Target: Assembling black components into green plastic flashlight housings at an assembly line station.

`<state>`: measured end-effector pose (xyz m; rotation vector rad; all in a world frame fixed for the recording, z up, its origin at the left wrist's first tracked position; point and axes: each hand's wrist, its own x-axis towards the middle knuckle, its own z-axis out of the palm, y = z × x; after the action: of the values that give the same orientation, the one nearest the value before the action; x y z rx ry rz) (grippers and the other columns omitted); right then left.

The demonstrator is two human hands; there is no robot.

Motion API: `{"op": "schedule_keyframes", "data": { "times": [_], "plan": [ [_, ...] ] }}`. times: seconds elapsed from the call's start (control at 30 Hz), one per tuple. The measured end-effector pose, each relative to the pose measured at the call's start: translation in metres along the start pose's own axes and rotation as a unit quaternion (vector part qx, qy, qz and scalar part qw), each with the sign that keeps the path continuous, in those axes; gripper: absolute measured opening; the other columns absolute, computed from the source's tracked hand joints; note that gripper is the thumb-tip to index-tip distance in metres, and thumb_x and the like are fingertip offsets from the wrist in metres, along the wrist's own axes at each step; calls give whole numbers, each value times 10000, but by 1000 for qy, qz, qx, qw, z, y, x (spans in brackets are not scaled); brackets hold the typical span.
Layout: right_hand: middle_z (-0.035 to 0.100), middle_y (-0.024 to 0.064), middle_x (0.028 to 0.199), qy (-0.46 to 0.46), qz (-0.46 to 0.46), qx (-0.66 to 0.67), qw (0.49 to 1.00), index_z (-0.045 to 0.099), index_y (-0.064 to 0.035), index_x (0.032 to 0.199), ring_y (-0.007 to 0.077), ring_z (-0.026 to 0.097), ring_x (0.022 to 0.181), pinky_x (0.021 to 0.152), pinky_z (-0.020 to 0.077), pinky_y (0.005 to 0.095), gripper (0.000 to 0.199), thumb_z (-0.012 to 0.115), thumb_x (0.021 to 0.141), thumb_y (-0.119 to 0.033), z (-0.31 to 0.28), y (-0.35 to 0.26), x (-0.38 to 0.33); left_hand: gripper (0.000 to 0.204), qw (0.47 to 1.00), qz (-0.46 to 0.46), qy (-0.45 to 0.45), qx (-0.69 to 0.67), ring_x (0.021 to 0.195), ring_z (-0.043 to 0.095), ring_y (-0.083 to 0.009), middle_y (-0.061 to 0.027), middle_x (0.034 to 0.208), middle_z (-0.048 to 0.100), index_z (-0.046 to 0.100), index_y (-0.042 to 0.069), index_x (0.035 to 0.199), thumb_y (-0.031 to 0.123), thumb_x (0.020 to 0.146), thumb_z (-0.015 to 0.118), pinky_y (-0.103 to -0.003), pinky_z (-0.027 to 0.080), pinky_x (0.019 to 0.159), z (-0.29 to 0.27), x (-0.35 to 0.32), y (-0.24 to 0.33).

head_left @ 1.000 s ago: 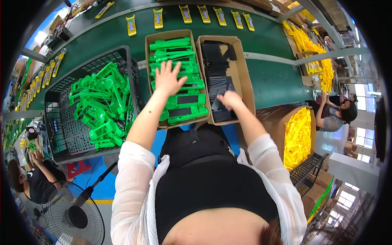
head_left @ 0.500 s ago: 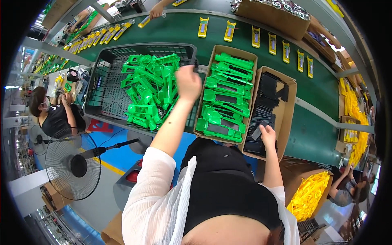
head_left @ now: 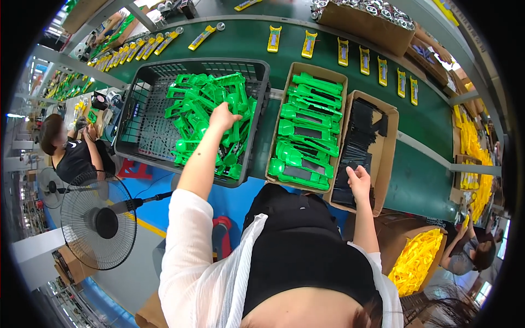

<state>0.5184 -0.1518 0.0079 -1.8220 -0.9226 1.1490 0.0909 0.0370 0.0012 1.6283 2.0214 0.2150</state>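
Observation:
My left hand (head_left: 223,117) is over the pile of green plastic parts (head_left: 202,109) in a black plastic crate (head_left: 143,117). Its thumb sticks out to the right, apart from the fingers, and I see nothing held; the fingertips are partly hidden among the parts. To the right, my right hand (head_left: 359,181) is low over a cardboard box (head_left: 387,158) of thin black strips (head_left: 358,128), its fingers closed on what looks like one black strip. Between the hands stands another cardboard box (head_left: 343,90), where green parts lie stacked in a column, several with a black strip on them.
Yellow tools (head_left: 343,51) lie spaced along a green conveyor belt (head_left: 246,41) beyond the boxes. A fan (head_left: 106,221) stands at left. Yellow pieces (head_left: 418,259) fill a box at lower right. Co-workers sit at left (head_left: 76,153) and far right (head_left: 465,251).
My left hand has moved left from the crate's right rim onto the loose green parts. My right hand stays over the black strips. A co-worker's hand has left a yellow tool on the belt.

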Motion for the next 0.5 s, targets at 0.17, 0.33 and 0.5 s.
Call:
{"op": "schedule_keyframes", "data": {
  "times": [0.17, 0.33, 0.5],
  "plan": [
    [426, -55, 557, 105, -87, 110, 985, 465, -85, 705, 23, 380, 466, 412, 274, 189, 222, 604, 858, -166, 6, -27, -14, 353, 969, 106, 206, -83, 801, 595, -301, -133, 849, 615, 571, 23, 1071, 167, 754, 631, -395, 473, 703, -15, -66, 32],
    [526, -24, 666, 15, -111, 247, 962, 522, -75, 863, 32, 458, 470, 396, 309, 158, 86, 572, 876, -144, 28, -80, -24, 279, 861, 494, 118, -6, 733, 561, -243, -71, 827, 562, 610, 83, 990, 57, 714, 579, -347, 435, 618, -67, -161, 95],
    [552, 3, 646, -83, -112, 238, 961, 517, -65, 878, 60, 506, 482, 428, 365, 180, 149, 575, 878, -202, 53, -117, -27, 303, 790, 605, 96, 20, 711, 522, -200, -49, 814, 535, 630, 125, 948, 82, 651, 591, -315, 421, 633, -76, -185, 125]
  ]
}}
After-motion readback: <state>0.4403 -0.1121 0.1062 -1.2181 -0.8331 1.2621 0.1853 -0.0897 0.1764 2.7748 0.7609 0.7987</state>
